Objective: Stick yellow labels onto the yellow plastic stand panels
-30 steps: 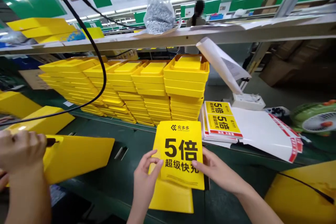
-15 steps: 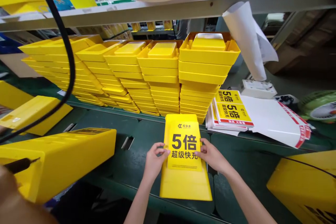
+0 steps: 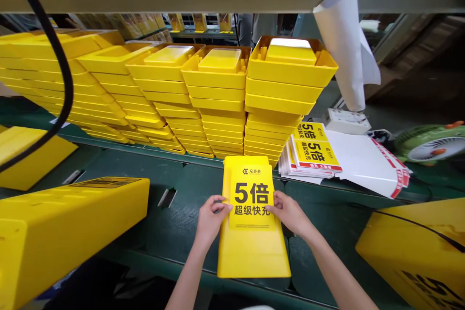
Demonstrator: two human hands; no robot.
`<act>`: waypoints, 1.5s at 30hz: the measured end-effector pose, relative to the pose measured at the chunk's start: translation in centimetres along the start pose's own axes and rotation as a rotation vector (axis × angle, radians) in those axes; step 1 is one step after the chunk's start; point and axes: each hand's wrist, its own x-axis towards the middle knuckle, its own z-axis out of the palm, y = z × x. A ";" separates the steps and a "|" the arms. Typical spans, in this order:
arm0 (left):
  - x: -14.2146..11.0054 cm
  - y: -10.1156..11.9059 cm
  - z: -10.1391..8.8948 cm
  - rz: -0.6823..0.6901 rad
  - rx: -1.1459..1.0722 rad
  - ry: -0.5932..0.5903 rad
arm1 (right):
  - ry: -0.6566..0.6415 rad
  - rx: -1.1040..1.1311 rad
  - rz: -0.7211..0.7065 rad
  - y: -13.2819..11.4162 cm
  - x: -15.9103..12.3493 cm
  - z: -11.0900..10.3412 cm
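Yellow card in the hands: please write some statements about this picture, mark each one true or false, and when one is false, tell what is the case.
1. The left hand and the right hand both touch the yellow printed card. True.
2. The card lies on a yellow plastic piece. True.
3. The stacked yellow trays stand on the floor. False: they stand on the green workbench.
4. The green fan is to the left of the hands. False: it is to their right.
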 end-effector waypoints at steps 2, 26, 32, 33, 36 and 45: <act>0.0 0.0 0.0 -0.007 -0.010 0.001 | 0.004 0.003 0.002 0.0 0.1 0.0; 0.3 -0.2 -0.3 -0.016 -0.036 -0.033 | 0.040 0.012 0.000 0.5 0.3 0.4; 0.3 -0.5 -0.2 0.009 -0.003 -0.036 | 0.075 -0.046 0.001 0.7 0.3 0.5; 0.3 -0.5 -0.2 0.014 0.009 -0.034 | 0.085 -0.062 -0.001 0.6 0.2 0.5; 0.1 -0.3 -0.4 0.025 0.065 -0.019 | 0.134 -0.119 -0.013 0.2 -0.7 0.8; -5.2 0.7 1.9 0.579 0.675 0.313 | 0.253 0.061 0.146 2.3 -5.7 3.7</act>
